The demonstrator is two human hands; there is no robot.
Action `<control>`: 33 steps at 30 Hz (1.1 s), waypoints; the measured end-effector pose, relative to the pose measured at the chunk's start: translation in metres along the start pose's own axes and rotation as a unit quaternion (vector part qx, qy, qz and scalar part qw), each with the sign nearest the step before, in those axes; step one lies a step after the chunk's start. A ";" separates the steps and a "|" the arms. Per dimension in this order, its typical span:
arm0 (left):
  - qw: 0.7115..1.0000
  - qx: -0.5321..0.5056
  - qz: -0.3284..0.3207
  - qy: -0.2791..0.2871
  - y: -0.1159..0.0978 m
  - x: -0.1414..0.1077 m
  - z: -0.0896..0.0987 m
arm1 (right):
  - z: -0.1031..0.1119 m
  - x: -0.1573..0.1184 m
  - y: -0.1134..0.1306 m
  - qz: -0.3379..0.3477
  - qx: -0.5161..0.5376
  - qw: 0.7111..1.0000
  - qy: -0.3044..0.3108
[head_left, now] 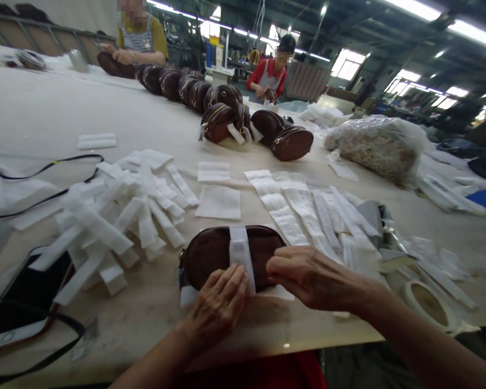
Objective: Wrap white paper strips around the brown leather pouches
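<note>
Light, even pressure should serve best — the left hand [221, 303] lies flat, fingers together, on the white strip [239, 248] across the brown bag [208, 254] on the counter [146, 113], while the right hand [303, 274] curls at its right side, grip unclear.

pouch [206, 256] on table [146, 113], near front edge; strip [238, 249] across pouch | strip pile [105, 229] left of pouch | phone [28, 281] left front, beside strip pile | flat sheets [217, 202] behind pouch | tape roll [429, 303] right front | bags [197, 96] farther back | wrapped bundle [376, 145] right of bags
</note>
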State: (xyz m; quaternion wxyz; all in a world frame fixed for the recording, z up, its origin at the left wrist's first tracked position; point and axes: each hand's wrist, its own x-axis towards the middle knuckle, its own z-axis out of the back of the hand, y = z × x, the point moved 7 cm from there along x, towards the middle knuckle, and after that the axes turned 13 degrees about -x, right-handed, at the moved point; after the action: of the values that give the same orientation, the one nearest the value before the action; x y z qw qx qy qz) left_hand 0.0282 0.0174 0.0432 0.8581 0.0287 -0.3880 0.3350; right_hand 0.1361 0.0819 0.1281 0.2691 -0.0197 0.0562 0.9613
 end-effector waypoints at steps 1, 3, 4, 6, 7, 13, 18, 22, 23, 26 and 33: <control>1.000 0.000 0.000 0.000 0.000 -0.001 -0.001 | -0.003 0.016 0.003 0.028 -0.027 0.999 0.025; 1.000 -0.001 0.001 -0.002 0.001 -0.002 -0.002 | -0.015 0.042 0.001 0.060 -0.078 0.992 0.073; 1.000 -0.002 0.002 -0.002 0.001 -0.003 -0.002 | -0.021 0.052 -0.002 0.068 -0.098 0.988 0.093; 1.000 -0.007 0.002 -0.004 0.001 -0.004 -0.002 | -0.032 0.067 -0.007 0.080 -0.125 0.982 0.119; 1.000 -0.010 0.002 -0.006 0.001 -0.004 -0.002 | -0.035 0.072 -0.009 0.084 -0.134 0.979 0.127; 1.000 -0.020 0.011 -0.008 0.002 -0.003 0.001 | -0.040 0.090 -0.017 0.068 -0.128 0.976 0.160; 1.000 -0.025 0.014 -0.002 0.003 -0.007 -0.004 | -0.046 0.107 -0.049 -0.030 0.010 0.985 0.170; 1.000 -0.014 0.011 0.001 0.004 -0.008 -0.006 | -0.068 0.108 -0.074 -0.059 0.231 0.955 0.173; 1.000 -0.011 0.009 0.001 0.003 -0.007 -0.005 | -0.069 0.106 -0.079 -0.071 0.257 0.953 0.145; 1.000 -0.009 0.000 -0.005 0.002 -0.005 -0.002 | -0.063 0.088 -0.089 -0.128 0.237 0.963 0.016; 1.000 -0.013 -0.006 -0.027 0.000 0.003 0.008 | -0.050 0.017 0.005 0.022 -0.040 0.956 -0.290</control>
State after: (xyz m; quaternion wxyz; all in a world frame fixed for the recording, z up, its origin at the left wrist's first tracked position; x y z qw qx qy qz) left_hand 0.0244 0.0169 0.0510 0.8496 0.0286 -0.4152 0.3240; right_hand 0.1190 0.0801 0.0775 0.2513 0.2501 -0.0627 0.9329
